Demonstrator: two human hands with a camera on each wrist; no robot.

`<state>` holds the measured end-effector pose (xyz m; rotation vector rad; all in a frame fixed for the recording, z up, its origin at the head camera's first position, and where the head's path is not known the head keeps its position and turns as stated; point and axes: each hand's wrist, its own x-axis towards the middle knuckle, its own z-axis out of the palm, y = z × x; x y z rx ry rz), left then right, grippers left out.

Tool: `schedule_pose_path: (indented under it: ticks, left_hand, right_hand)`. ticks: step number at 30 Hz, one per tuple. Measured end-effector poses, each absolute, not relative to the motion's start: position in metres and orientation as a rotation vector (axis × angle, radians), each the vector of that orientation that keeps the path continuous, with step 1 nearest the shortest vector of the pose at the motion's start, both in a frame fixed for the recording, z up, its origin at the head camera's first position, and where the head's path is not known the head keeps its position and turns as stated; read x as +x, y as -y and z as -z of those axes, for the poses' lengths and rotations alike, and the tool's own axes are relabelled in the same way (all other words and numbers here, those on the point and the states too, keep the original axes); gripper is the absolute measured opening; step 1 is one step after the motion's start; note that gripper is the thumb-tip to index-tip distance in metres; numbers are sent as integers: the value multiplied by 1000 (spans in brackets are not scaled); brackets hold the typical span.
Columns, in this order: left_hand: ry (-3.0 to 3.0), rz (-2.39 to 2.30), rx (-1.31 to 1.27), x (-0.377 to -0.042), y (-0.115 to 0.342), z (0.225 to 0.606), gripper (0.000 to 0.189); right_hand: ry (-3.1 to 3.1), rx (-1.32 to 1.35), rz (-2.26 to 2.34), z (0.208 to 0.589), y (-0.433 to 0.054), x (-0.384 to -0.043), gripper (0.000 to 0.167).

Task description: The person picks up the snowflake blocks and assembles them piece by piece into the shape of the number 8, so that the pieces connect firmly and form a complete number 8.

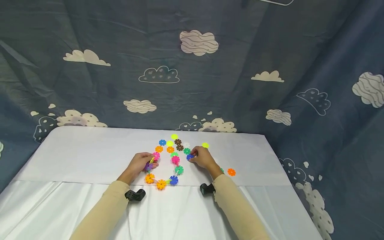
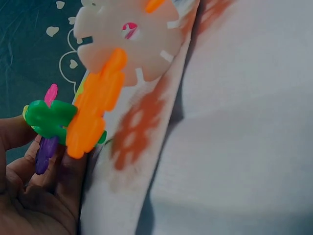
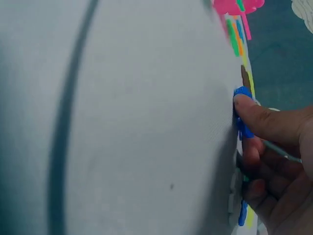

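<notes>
Gripping a chain of coloured discs point(image 1: 161, 184) in the left hand point(image 1: 139, 163), pinching a blue disc point(image 1: 189, 157) in the right hand point(image 1: 204, 157).
Nearest, the chain's orange pieces curve over the white-covered bench point(image 1: 90, 156); its left side sits between left thumb and fingers (purple and green pieces there). The blue disc is apart from it, to the right. Farther lie brown discs point(image 1: 178, 142) and a yellow disc point(image 1: 174, 136), then a cloud-patterned cloth point(image 1: 225, 86).

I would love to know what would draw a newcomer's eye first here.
Probably the curving chain of bright notched plastic discs over the middle of the white tablecloth. The left hand grips the chain's left side, while the right hand pinches a blue disc. Behind hangs dark cloth printed with pale clouds.
</notes>
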<state>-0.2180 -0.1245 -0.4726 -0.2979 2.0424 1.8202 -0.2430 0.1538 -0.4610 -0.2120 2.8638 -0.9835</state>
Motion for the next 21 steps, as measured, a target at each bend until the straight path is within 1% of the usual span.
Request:
schedule_pose_path:
  ticks: [5, 9, 15, 21]
  left_hand:
    - [-2066, -1813, -296, -221, 124, 474, 37]
    - [-2072, -1817, -287, -222, 124, 473, 37]
    - [-2032, -1852, -308, -221, 123, 472, 33]
    - [-2022, -1886, -308, -221, 124, 475, 33]
  right_hand:
    - [-2752, -198, 1359, 457, -146, -245, 15]
    - [-2632, -285, 1568, 448, -123, -247, 10]
    - [-2629, -400, 1455, 447, -85, -249, 8]
    - [-2702, -456, 1374, 452, -66, -247, 5]
